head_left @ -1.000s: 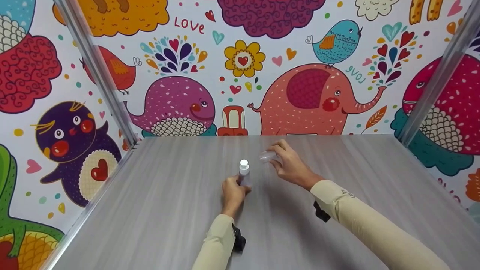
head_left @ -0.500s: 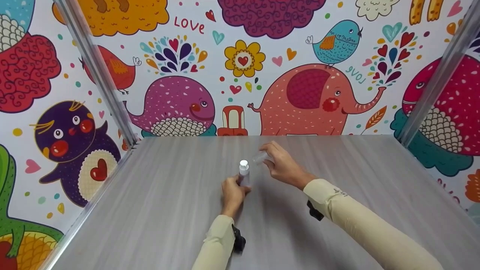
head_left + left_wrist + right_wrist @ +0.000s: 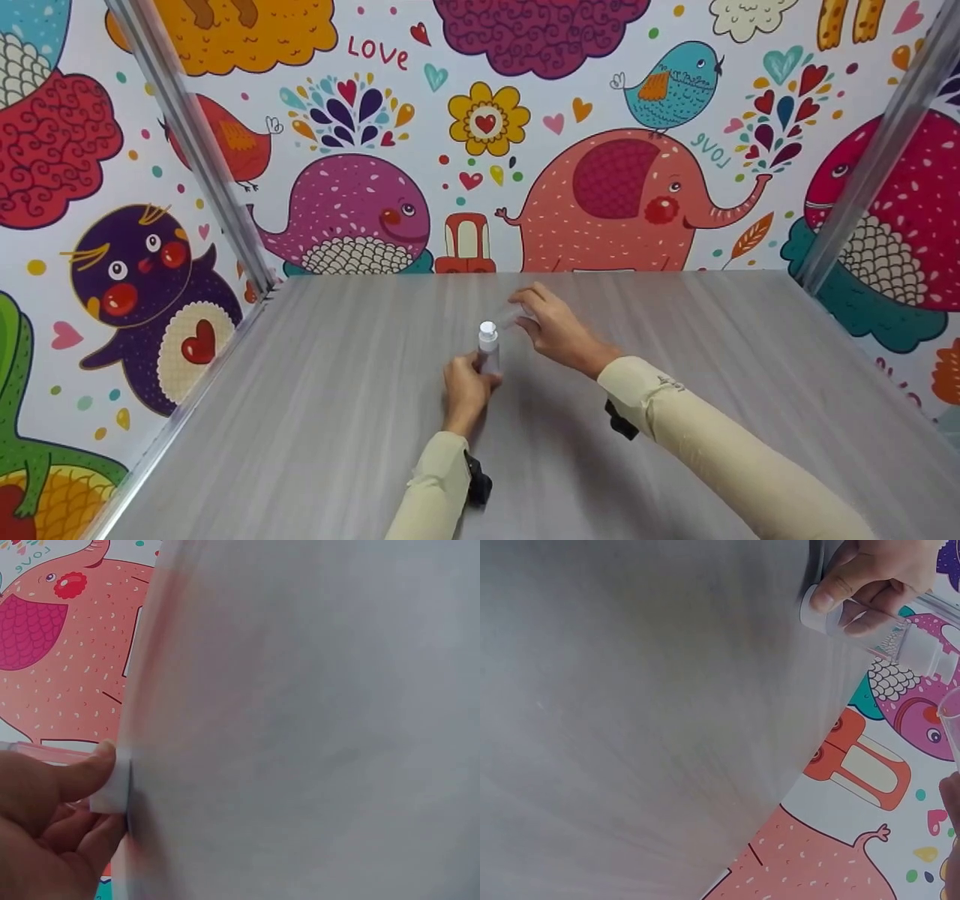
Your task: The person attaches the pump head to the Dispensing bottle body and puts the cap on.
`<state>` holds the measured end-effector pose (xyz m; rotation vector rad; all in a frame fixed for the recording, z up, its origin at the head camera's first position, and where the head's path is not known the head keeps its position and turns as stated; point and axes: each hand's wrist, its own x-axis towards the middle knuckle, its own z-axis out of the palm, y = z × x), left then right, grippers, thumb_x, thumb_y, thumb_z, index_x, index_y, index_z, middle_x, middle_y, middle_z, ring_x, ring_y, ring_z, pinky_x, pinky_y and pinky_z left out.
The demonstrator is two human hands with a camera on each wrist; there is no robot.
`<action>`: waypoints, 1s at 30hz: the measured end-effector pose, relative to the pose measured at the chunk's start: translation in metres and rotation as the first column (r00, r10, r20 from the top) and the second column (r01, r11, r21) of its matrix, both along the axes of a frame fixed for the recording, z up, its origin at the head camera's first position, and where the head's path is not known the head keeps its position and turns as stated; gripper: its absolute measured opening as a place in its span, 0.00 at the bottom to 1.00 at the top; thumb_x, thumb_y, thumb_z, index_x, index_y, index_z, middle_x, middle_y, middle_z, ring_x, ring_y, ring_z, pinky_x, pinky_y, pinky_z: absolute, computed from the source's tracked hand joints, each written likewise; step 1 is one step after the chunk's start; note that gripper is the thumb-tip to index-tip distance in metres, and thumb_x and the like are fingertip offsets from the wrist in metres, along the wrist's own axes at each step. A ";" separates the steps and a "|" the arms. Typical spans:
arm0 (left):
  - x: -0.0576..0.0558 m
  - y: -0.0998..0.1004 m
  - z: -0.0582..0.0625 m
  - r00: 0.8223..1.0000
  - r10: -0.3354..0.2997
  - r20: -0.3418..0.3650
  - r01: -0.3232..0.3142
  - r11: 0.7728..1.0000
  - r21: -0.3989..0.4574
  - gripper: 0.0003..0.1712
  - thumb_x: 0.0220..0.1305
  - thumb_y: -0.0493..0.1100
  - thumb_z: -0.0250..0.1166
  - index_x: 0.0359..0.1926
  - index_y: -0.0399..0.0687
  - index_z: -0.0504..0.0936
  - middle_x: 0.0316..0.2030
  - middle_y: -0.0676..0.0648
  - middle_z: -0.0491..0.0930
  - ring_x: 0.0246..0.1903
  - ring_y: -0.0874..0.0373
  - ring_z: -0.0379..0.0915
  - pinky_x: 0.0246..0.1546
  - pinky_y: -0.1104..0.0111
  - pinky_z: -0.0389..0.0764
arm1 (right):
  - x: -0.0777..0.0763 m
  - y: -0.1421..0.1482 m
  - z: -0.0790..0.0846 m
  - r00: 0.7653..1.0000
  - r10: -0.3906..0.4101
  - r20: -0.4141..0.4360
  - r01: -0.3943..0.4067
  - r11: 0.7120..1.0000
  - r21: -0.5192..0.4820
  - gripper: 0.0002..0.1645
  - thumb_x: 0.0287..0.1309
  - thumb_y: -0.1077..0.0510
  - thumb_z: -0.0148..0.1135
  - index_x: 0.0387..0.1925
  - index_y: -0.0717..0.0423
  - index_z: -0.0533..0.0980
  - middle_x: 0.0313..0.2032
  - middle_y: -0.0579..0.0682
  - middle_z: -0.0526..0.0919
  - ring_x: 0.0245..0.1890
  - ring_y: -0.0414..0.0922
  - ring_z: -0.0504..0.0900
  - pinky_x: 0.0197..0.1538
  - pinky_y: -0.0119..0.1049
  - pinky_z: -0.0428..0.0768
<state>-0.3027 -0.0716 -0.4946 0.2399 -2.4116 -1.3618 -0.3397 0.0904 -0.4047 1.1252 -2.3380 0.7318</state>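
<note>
A slim clear bottle with a white pump top [image 3: 488, 332] stands upright on the table in the head view. My left hand [image 3: 466, 386] grips it low down, thumb and fingers around its white base [image 3: 112, 789]. Just to the right, my right hand [image 3: 555, 330] pinches a clear, see-through cap [image 3: 510, 316], tilted and close beside the pump top. The right wrist view shows the bottle's transparent body [image 3: 874, 634] and the cap's open rim [image 3: 949, 706] apart from the pump; only part of the right hand [image 3: 952, 840] appears there.
The grey wood-grain table [image 3: 337, 420] runs back to a wall [image 3: 480, 180] printed with cartoon animals. Metal posts [image 3: 195, 150] rise at its back corners, and a metal edge strip [image 3: 150, 465] follows its left side.
My right hand has moved left with the clear cap, bringing it closer to the pump top. The left hand and the bottle have stayed in place.
</note>
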 end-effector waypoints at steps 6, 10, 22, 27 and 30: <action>0.001 -0.001 -0.001 1.000 -0.005 -0.011 0.005 1.000 0.012 0.11 0.42 0.28 0.74 0.32 0.37 0.88 0.30 0.40 0.88 0.30 0.54 0.77 0.34 0.60 0.79 | -0.001 -0.005 -0.001 0.999 0.018 -0.036 -0.019 1.000 -0.024 0.19 0.60 0.69 0.65 0.52 0.59 0.76 0.49 0.56 0.77 0.50 0.49 0.81 0.57 0.39 0.81; 0.000 -0.001 -0.001 1.000 -0.020 -0.008 0.020 0.999 0.035 0.12 0.43 0.27 0.72 0.34 0.36 0.88 0.32 0.40 0.88 0.31 0.54 0.77 0.35 0.60 0.80 | -0.001 -0.009 -0.002 1.000 -0.007 0.003 0.007 0.999 -0.034 0.22 0.60 0.70 0.64 0.55 0.59 0.74 0.50 0.56 0.77 0.50 0.49 0.82 0.57 0.38 0.81; 0.001 -0.001 0.000 0.999 -0.033 0.022 0.032 0.999 0.027 0.11 0.48 0.29 0.71 0.36 0.37 0.87 0.33 0.41 0.88 0.30 0.55 0.76 0.32 0.64 0.77 | 0.001 -0.022 -0.001 0.990 -0.045 0.132 0.055 0.996 -0.073 0.21 0.61 0.68 0.64 0.56 0.60 0.72 0.51 0.57 0.79 0.51 0.51 0.82 0.56 0.41 0.82; 0.000 -0.001 0.000 0.999 -0.015 0.035 0.014 1.000 0.004 0.11 0.46 0.29 0.72 0.35 0.39 0.88 0.33 0.42 0.88 0.31 0.54 0.78 0.33 0.61 0.79 | -0.001 -0.025 -0.002 0.998 0.001 0.067 0.006 0.995 -0.099 0.21 0.60 0.70 0.64 0.55 0.61 0.75 0.51 0.57 0.78 0.51 0.50 0.82 0.56 0.38 0.81; 0.000 -0.001 -0.001 0.999 -0.008 0.034 0.009 1.000 -0.005 0.11 0.46 0.30 0.72 0.35 0.40 0.88 0.33 0.42 0.88 0.32 0.54 0.79 0.34 0.60 0.79 | -0.002 -0.027 -0.004 0.999 0.014 0.046 -0.009 0.994 -0.106 0.20 0.60 0.70 0.64 0.54 0.61 0.76 0.50 0.57 0.79 0.50 0.50 0.81 0.56 0.39 0.81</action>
